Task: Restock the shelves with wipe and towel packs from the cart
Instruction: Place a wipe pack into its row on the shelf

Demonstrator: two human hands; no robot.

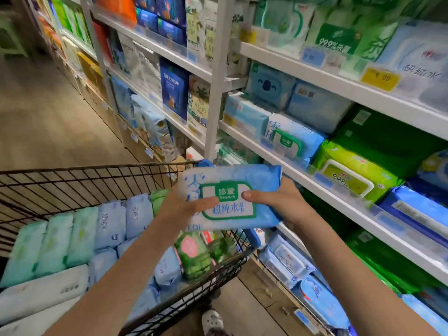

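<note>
Soft blue plastic wipe pack, white green-rimmed lid facing up, is clamped between the fingers of left hand and right hand; black wire cart below the fingers; white metal shelf just beyond.

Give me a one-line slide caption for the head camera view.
Left hand and right hand hold a blue wipe pack over the wire cart, facing the stocked shelves.

Wooden floor, white shoe
</note>
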